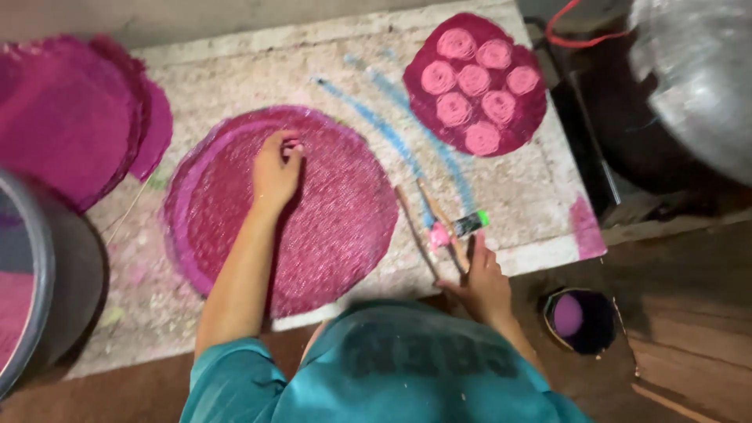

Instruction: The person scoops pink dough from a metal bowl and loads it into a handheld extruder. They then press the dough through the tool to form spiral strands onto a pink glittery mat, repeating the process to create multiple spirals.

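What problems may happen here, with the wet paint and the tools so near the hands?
1. The left hand presses on the painted pink disc; if the paint is wet, it may smear.
2. The right hand reaches for the brushes at the board's edge; a nudge might knock them off.
3. The open paint cup stands close to that arm and might tip.

Flat round magenta mat (329, 227), paintbrush (450, 227) beside

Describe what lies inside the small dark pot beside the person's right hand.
The small pot on the floor holds pale purple paint, visible as a round patch. Its dark walls shade the rest, so the depth of the paint cannot be seen.
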